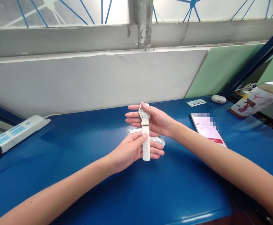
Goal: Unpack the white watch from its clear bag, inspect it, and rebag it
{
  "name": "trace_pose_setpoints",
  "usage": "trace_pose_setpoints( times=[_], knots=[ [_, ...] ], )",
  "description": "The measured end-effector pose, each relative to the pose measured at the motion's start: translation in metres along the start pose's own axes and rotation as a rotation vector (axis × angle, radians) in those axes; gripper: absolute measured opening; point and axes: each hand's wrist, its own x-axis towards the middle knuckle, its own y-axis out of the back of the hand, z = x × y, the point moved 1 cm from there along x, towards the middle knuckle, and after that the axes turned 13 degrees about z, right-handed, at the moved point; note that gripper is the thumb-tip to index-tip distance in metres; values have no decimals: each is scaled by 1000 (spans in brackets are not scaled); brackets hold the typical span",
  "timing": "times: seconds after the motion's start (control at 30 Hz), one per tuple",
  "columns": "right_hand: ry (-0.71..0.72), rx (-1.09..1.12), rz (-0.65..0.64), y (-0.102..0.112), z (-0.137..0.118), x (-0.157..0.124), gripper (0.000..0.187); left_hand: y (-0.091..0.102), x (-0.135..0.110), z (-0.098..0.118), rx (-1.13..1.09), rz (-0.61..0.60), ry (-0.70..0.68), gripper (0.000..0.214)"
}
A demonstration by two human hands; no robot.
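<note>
A white wristwatch (pixel 145 125) with a round face and a white strap is held upright above the blue table (pixel 80 175). My right hand (pixel 157 120) grips the watch case, thumb on its upper edge and fingers behind it. My left hand (pixel 133 150) pinches the lower strap, thumb on the front and fingers behind. A clear plastic wrapper (pixel 158 140) shows partly behind my left fingers.
A phone (pixel 208 129) with a lit screen lies to the right. Behind it are a small white card (pixel 196 102) and a white oval case (pixel 218 99). A bottle (pixel 258 100) lies at the far right. A white power strip (pixel 12 134) sits at the left.
</note>
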Motion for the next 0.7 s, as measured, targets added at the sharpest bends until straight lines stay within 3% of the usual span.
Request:
trace_pose_setpoints(
  times=[0.13, 0.33, 0.43, 0.57, 0.7],
  knots=[
    [-39, 84, 21, 4, -2, 3, 35, -1, 0, -1, 4, -2, 12, 26],
    [-119, 249, 24, 8, -3, 4, 54, -1, -1, 1, -2, 67, 7, 27],
    [-96, 177, 95, 8, -6, 4, 42, -1, 0, 2, 25, 126, -34, 29],
    [70, -41, 116, 9, -5, 4, 18, 0, -1, 0, 7, 126, -38, 30],
    [113, -112, 59, 11, 1, 4, 20, -2, -1, -3, -7, 77, -28, 34]
  ],
)
